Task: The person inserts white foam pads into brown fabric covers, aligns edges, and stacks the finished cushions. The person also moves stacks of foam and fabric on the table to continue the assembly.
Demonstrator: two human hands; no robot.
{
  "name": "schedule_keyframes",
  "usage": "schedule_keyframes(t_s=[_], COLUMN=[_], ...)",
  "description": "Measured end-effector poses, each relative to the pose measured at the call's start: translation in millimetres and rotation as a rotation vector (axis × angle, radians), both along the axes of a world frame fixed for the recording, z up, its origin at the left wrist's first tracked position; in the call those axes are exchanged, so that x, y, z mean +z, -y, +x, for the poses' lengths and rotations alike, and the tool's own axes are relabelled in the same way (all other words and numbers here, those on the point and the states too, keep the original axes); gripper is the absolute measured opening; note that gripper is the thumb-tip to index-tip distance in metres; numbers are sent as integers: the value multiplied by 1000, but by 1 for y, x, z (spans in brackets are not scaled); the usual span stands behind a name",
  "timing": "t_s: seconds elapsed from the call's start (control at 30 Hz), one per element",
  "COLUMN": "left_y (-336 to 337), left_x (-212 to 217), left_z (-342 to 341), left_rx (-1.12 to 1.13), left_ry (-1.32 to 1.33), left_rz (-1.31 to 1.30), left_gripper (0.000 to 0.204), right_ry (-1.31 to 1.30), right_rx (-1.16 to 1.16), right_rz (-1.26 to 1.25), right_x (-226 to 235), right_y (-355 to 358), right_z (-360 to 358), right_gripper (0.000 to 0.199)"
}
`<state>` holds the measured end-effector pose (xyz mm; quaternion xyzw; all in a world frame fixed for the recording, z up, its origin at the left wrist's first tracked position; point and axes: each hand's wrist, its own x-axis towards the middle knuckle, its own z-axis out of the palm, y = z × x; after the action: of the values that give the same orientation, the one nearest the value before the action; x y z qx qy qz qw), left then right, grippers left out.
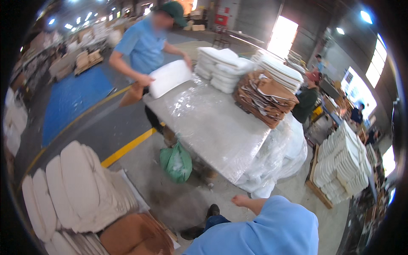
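Apparently the work here is the handling of folded pads at a wide table, where a co-worker holds a white pad in two hands over the far left corner. The person's own right hand is low in view, reaching out from a blue sleeve, just beyond the near end of the table. Nothing shows in it; the fingers look bunched, but it is too small and blurred to tell whether they are closed or only loosely curled. The left hand is out of view.

Nearest that hand is a heap of clear plastic with white material inside, bulging at the table's right edge. To handle a pad well, I would take it from below with both palms spread, so the soft middle does not sag, and lay its folded edge flush with the white stack. The brown stack beside it looks uneven, so leaning on it could spill a layer. Footing matters too: a green bag sits under the table's left side, and a cream stack takes up the lower left, so short, careful steps seem wisest
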<state>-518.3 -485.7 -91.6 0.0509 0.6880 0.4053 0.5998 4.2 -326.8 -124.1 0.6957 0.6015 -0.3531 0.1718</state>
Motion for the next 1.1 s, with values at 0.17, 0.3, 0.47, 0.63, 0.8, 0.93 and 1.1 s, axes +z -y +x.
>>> schedule_keyframes(t_s=[0.17, 0.3, 0.47, 0.63, 0.8, 0.93, 1.1], left_y=[-104, -170, -258, -355, -414, -448, -463], left_x=[11, 27, 39, 57, 95, 107, 127], left_z=[51, 99, 186, 295, 376, 425, 451], left_rx=[-313, -444, -528, -595, -577, -591, -554], left_ry=[-31, -96, -124, -185, -272, -286, -316], left_rz=[67, 91, 102, 112, 65, 67, 37], left_gripper=[78, 75, 72, 69, 66, 64, 61], right_ry=[130, -77, -660, -725, -921, -665, -339], right_rx=[-622, -892, -1315, -1240, -1349, -1270, -1358], right_rz=[-1, -36, 418, 1105, 1287, 1567, 1503], right_x=[48, 52, 54, 176, 294, 374, 398], right_y=[67, 69, -31, -204, -373, -472, -549], right_z=[118, 150, 265, 468, 596, 697, 781], right_gripper=[48, 30, 21, 27, 22, 27, 49])
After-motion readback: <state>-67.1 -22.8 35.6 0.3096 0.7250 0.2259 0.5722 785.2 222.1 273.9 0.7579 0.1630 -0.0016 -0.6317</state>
